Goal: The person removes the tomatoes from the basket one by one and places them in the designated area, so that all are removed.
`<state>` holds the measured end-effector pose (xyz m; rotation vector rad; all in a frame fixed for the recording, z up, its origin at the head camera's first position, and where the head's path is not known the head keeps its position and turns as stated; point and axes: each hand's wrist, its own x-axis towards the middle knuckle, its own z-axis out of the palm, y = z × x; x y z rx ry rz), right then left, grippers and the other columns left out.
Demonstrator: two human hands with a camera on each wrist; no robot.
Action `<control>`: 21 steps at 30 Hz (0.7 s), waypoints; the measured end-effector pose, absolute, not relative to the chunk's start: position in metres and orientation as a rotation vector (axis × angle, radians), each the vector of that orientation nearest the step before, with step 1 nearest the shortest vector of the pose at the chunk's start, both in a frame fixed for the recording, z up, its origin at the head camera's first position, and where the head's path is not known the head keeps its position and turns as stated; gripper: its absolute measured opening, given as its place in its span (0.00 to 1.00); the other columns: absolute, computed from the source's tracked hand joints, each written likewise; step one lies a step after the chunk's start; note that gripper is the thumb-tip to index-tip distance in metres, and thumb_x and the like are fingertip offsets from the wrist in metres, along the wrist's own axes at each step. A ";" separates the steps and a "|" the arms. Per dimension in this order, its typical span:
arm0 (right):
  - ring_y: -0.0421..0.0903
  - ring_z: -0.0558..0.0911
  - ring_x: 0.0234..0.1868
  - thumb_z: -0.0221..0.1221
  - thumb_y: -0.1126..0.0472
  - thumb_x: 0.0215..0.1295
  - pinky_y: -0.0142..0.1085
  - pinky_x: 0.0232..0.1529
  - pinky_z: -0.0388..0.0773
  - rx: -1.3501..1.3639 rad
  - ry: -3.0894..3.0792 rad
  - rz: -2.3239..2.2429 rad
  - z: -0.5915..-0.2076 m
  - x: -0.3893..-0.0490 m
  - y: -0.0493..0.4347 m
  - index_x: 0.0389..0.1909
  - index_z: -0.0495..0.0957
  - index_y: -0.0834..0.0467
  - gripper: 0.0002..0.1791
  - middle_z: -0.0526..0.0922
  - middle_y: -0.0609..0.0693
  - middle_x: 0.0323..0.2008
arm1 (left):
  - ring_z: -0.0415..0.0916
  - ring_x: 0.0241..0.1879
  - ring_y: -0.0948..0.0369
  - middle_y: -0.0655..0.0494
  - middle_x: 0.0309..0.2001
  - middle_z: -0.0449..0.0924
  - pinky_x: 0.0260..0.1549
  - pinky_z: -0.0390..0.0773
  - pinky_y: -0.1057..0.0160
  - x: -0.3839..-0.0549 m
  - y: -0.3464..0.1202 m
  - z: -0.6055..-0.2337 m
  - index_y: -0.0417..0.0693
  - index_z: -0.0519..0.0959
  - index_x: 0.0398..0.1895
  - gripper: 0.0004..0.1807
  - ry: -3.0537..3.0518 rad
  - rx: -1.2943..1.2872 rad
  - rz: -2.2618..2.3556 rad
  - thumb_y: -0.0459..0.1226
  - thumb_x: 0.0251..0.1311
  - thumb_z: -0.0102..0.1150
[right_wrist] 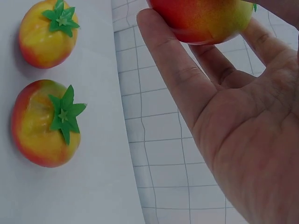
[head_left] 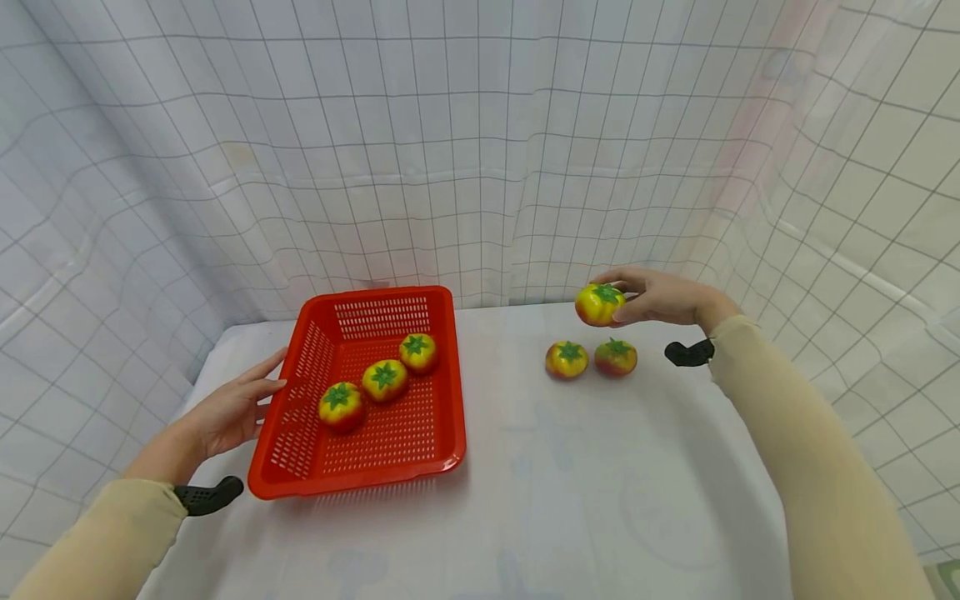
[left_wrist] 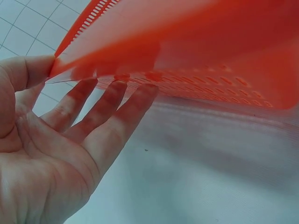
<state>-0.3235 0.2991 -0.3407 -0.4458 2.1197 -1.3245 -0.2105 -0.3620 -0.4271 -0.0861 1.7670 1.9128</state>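
Observation:
My right hand (head_left: 660, 297) pinches a yellow-red toy tomato (head_left: 597, 307) with a green star-shaped top, held above the far right of the table. Just below it, two similar tomatoes (head_left: 567, 360) (head_left: 616, 357) sit side by side on the white surface. At the left stands a red plastic basket (head_left: 363, 485) with slotted walls, and inside it three tomatoes (head_left: 385, 380) lie in a slanting row. My left hand (head_left: 228, 417) touches the basket's left side, its fingers (left_wrist: 117, 112) fairly straight under the rim in the left wrist view.
A white tabletop (head_left: 540, 500) spreads beneath everything. White gridded curtains (head_left: 480, 150) hang behind the table and along both sides. Dark camera mounts (head_left: 690, 354) stick out from both wrists.

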 end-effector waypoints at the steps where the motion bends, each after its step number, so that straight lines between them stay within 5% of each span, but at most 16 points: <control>1: 0.58 0.74 0.64 0.66 0.65 0.65 0.49 0.66 0.72 -0.442 2.113 -1.336 -0.342 -0.323 0.302 0.73 0.64 0.52 0.37 0.64 0.57 0.71 | 0.80 0.53 0.57 0.67 0.59 0.75 0.50 0.83 0.51 -0.210 -0.362 -0.428 0.73 0.33 0.83 0.39 1.763 -0.085 1.914 0.45 0.81 0.44; 21: 0.57 0.77 0.62 0.61 0.70 0.68 0.44 0.62 0.77 -0.332 2.104 -1.512 -0.368 -0.313 0.353 0.76 0.59 0.59 0.37 0.61 0.63 0.70 | 0.81 0.52 0.57 0.69 0.57 0.78 0.49 0.83 0.49 -0.211 -0.365 -0.431 0.73 0.34 0.83 0.39 1.752 -0.057 1.933 0.45 0.82 0.43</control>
